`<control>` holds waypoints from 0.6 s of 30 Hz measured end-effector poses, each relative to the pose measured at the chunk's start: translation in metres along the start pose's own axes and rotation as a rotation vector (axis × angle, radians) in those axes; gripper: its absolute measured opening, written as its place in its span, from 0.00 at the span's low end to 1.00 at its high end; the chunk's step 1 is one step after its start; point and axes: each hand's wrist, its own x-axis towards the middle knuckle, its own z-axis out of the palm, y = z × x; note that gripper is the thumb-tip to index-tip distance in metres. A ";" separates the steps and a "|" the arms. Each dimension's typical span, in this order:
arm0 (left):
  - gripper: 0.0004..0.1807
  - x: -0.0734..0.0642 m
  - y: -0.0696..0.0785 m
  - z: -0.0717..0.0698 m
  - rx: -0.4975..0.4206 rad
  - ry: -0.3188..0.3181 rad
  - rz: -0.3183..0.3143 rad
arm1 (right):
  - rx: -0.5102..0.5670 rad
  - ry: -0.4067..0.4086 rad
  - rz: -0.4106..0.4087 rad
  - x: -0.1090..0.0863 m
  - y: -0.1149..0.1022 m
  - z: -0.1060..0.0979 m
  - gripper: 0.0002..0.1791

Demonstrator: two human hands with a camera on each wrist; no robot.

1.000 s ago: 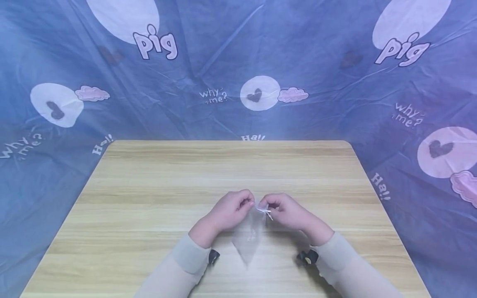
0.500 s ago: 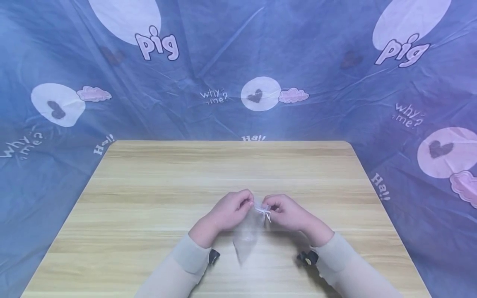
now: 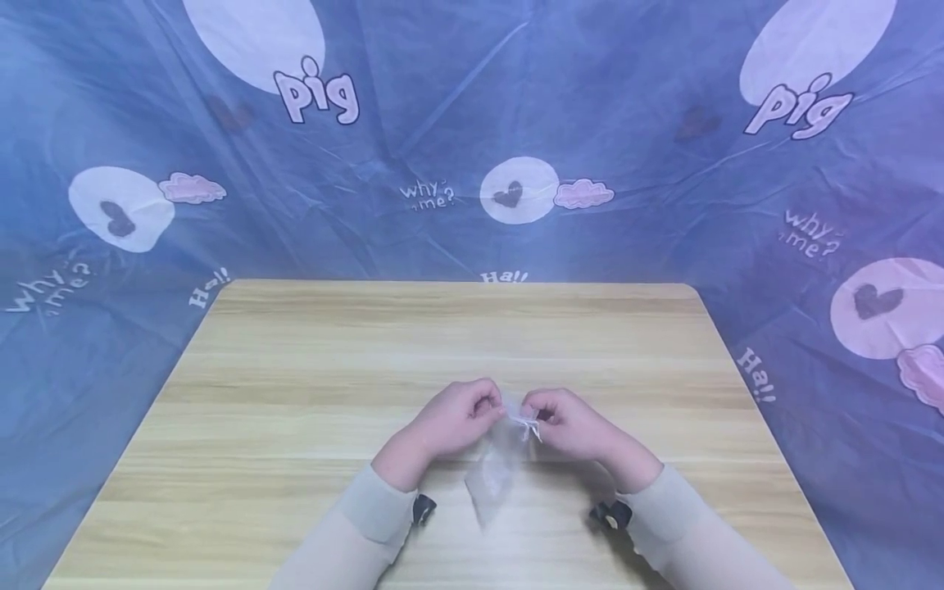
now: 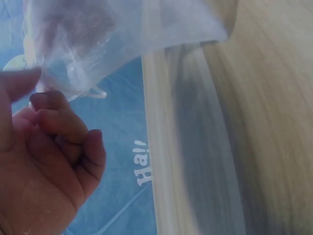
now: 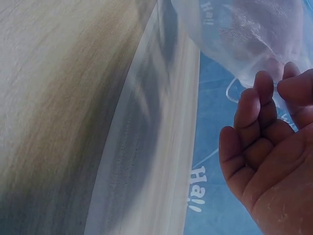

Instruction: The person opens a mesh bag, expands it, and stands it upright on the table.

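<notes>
A thin translucent drawstring bag (image 3: 490, 483) hangs between the two hands, its pointed lower corner toward the person. The left hand (image 3: 457, 418) pinches the gathered top edge from the left between thumb and forefinger. From the right, the right hand (image 3: 571, 422) pinches the same top edge, where white drawstring ends (image 3: 528, 428) dangle by its fingertips. In the left wrist view the see-through film (image 4: 161, 29) spreads above the curled fingers. A loop of cord (image 5: 229, 92) sticks out beside the right fingertips in the right wrist view. No contents show through the film.
A light wood-grain table (image 3: 310, 344) lies under the hands. Behind it and at both sides hangs a blue printed cloth (image 3: 413, 98). Black wrist mounts (image 3: 610, 515) sit under the pale sleeves (image 3: 354, 533).
The bag's lower corner has swung a little and its film has shifted. The right fingertips and the drawstring ends have moved slightly; both hands keep their pinch. The head view has tilted slightly.
</notes>
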 end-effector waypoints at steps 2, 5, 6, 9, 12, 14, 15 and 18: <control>0.08 0.000 0.001 0.001 -0.008 -0.028 -0.041 | -0.002 -0.003 0.014 0.000 -0.001 0.000 0.08; 0.12 0.001 0.003 0.002 -0.031 -0.066 -0.075 | -0.001 -0.007 0.009 0.000 0.001 0.001 0.08; 0.13 0.001 0.004 0.002 -0.038 -0.076 -0.079 | 0.000 -0.008 0.005 0.000 0.001 0.001 0.09; 0.17 0.003 0.007 0.003 -0.056 -0.102 -0.074 | 0.007 -0.012 -0.007 0.000 0.002 0.001 0.09; 0.21 0.003 0.009 0.003 -0.055 -0.119 -0.063 | 0.003 -0.013 -0.011 0.001 0.003 0.002 0.09; 0.20 0.004 0.010 0.003 -0.049 -0.121 -0.058 | -0.002 -0.014 -0.008 0.001 0.004 0.002 0.09; 0.18 0.004 0.010 0.004 -0.049 -0.122 -0.058 | -0.004 -0.015 -0.003 0.001 0.004 0.002 0.09; 0.09 0.004 0.010 0.004 -0.058 -0.113 -0.057 | -0.011 -0.015 0.009 0.001 0.004 0.002 0.09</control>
